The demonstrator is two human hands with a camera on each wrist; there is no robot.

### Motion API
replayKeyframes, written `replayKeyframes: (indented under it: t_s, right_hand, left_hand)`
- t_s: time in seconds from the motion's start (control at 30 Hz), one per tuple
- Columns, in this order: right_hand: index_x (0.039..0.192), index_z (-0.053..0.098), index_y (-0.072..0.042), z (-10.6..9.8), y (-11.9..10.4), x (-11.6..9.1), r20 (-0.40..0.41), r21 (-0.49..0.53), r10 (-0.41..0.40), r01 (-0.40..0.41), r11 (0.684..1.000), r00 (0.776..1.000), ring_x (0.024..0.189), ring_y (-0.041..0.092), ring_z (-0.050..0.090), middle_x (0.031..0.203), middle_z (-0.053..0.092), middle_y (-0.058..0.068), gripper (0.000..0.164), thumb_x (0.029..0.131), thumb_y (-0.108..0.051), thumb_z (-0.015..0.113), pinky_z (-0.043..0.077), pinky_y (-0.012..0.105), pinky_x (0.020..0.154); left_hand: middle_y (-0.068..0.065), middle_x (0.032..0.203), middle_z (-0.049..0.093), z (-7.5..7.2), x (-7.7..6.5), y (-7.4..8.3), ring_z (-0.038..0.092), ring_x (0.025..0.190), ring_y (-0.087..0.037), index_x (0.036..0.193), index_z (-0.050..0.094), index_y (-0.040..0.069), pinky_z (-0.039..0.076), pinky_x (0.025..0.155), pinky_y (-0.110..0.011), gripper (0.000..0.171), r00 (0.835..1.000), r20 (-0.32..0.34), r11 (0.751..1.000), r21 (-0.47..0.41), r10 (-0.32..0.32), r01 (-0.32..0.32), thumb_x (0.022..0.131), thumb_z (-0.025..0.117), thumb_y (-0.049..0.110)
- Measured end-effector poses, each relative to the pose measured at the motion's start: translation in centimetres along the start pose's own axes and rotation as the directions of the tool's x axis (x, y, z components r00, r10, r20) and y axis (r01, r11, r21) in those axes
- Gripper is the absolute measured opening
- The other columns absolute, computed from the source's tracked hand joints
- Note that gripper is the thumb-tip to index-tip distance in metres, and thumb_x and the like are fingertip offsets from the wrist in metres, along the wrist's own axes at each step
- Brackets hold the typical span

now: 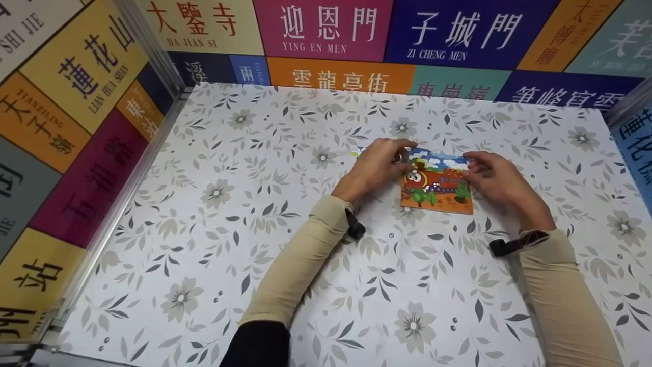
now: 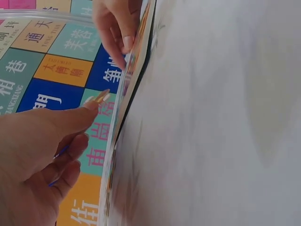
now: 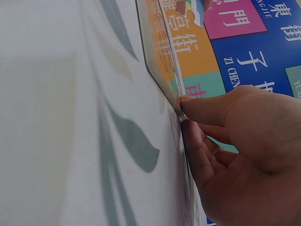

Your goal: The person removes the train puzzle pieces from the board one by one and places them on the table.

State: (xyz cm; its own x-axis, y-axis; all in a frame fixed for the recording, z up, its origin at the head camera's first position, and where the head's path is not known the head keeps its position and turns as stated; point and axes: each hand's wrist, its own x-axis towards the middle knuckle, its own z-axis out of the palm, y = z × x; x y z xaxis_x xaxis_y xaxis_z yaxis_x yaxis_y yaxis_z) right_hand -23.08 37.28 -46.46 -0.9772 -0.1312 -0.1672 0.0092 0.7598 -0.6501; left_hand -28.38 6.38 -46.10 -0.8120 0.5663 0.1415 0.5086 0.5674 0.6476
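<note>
A square picture puzzle (image 1: 439, 200) with a cartoon red train lies on the flowered tabletop between the two hands. My left hand (image 1: 376, 164) is at its upper left side, pinching a small puzzle piece (image 2: 102, 96) between thumb and finger. Blue edges show between the lower fingers of that hand, and a colourful bit (image 1: 359, 151) sticks out beyond its back in the head view; most of it is hidden. At the upper right corner, my right hand (image 1: 495, 176) pinches the puzzle's edge (image 3: 175, 100) between thumb and fingers.
The white table (image 1: 214, 255) has a grey leaf and flower pattern. Coloured panels (image 1: 326, 30) with Chinese place names rise along its back and left sides, with metal framing (image 1: 163, 66) at the corner. Dark bands (image 1: 514, 244) circle both wrists over beige sleeves.
</note>
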Motion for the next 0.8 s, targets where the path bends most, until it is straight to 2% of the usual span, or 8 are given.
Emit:
replayKeyframes:
  t_s: [0.13, 0.27, 0.33, 0.4, 0.5, 0.57, 0.67, 0.8]
  right_hand:
    - [0.164, 0.044, -0.009, 0.0, 0.1, 0.0, 0.009, 0.019, 0.013, -0.013, 1.0, 1.0, 0.135, 0.041, 0.059, 0.14, 0.056, 0.022, 0.058, 0.11, -0.02, 0.064, 0.046, 0.058, 0.118]
    - [0.165, 0.044, -0.01, -0.1, 0.1, -0.1, 0.016, 0.021, 0.025, -0.025, 0.999, 1.0, 0.135, 0.038, 0.059, 0.141, 0.055, 0.02, 0.059, 0.11, -0.021, 0.064, 0.046, 0.054, 0.118]
    - [0.165, 0.044, -0.011, -0.1, 0.1, -0.1, 0.016, 0.019, 0.025, -0.026, 0.999, 1.0, 0.134, 0.037, 0.059, 0.141, 0.056, 0.02, 0.059, 0.11, -0.021, 0.064, 0.048, 0.046, 0.114]
    - [0.164, 0.044, -0.01, -0.1, 0.2, 0.0, 0.013, 0.016, 0.022, -0.022, 1.0, 1.0, 0.133, 0.036, 0.06, 0.141, 0.056, 0.02, 0.059, 0.11, -0.021, 0.064, 0.048, 0.032, 0.109]
    - [0.164, 0.045, -0.009, -0.1, 0.2, 0.0, 0.008, 0.014, 0.017, -0.017, 1.0, 1.0, 0.132, 0.035, 0.061, 0.14, 0.057, 0.02, 0.058, 0.11, -0.02, 0.064, 0.044, 0.013, 0.096]
    - [0.163, 0.046, -0.008, -0.1, 0.2, 0.0, 0.005, 0.014, 0.015, -0.015, 1.0, 1.0, 0.131, 0.035, 0.061, 0.14, 0.057, 0.02, 0.058, 0.11, -0.02, 0.064, 0.041, 0.006, 0.09]
    - [0.163, 0.046, -0.008, 0.0, 0.2, 0.0, -0.001, 0.011, 0.014, -0.014, 1.0, 1.0, 0.131, 0.036, 0.061, 0.139, 0.057, 0.02, 0.057, 0.11, -0.021, 0.064, 0.041, 0.007, 0.09]
    - [0.161, 0.048, -0.006, 0.1, 0.2, 0.1, -0.012, -0.006, -0.001, 0.0, 1.0, 1.0, 0.13, 0.037, 0.062, 0.137, 0.059, 0.022, 0.056, 0.11, -0.022, 0.064, 0.046, 0.018, 0.099]
  left_hand:
    - [0.004, 0.112, 0.081, -0.7, -0.4, -0.7, 0.072, 0.1, -0.007, 0.149, 0.067, 0.018, 0.056, 0.09, -0.024, 0.05, 1.0, -0.017, 1.0, -0.02, 0.002, -0.002, 0.101, 0.079, 0.026]
    - [0.004, 0.112, 0.081, -1.4, -0.8, -1.3, 0.072, 0.1, -0.007, 0.15, 0.067, 0.02, 0.056, 0.089, -0.025, 0.051, 0.999, -0.042, 1.0, -0.026, 0.007, -0.008, 0.101, 0.08, 0.025]
    - [0.004, 0.111, 0.081, -1.7, -1.1, -1.6, 0.072, 0.1, -0.007, 0.15, 0.067, 0.02, 0.056, 0.09, -0.026, 0.05, 0.998, -0.053, 0.999, -0.028, 0.017, -0.019, 0.101, 0.079, 0.025]
    - [0.004, 0.111, 0.082, -2.1, -1.4, -1.9, 0.073, 0.1, -0.008, 0.149, 0.067, 0.019, 0.057, 0.091, -0.028, 0.05, 0.998, -0.063, 0.999, -0.035, 0.027, -0.03, 0.101, 0.08, 0.025]
    - [0.002, 0.111, 0.082, -2.7, -1.9, -2.6, 0.074, 0.102, -0.012, 0.147, 0.069, 0.017, 0.058, 0.095, -0.033, 0.048, 0.995, -0.086, 0.998, -0.041, 0.05, -0.054, 0.101, 0.08, 0.025]
    - [-0.001, 0.113, 0.081, -3.1, -2.3, -3.1, 0.074, 0.105, -0.017, 0.145, 0.071, 0.014, 0.059, 0.097, -0.037, 0.048, 0.993, -0.102, 0.996, -0.056, 0.06, -0.066, 0.1, 0.081, 0.024]
    - [-0.004, 0.116, 0.081, -3.8, -2.8, -3.9, 0.074, 0.109, -0.021, 0.143, 0.072, 0.013, 0.059, 0.1, -0.038, 0.047, 0.991, -0.119, 0.995, -0.069, 0.059, -0.067, 0.098, 0.083, 0.023]
    - [-0.004, 0.115, 0.081, -4.7, -3.6, -4.9, 0.074, 0.107, -0.019, 0.141, 0.073, 0.012, 0.059, 0.099, -0.038, 0.048, 0.99, -0.137, 0.997, -0.073, 0.029, -0.039, 0.096, 0.085, 0.026]
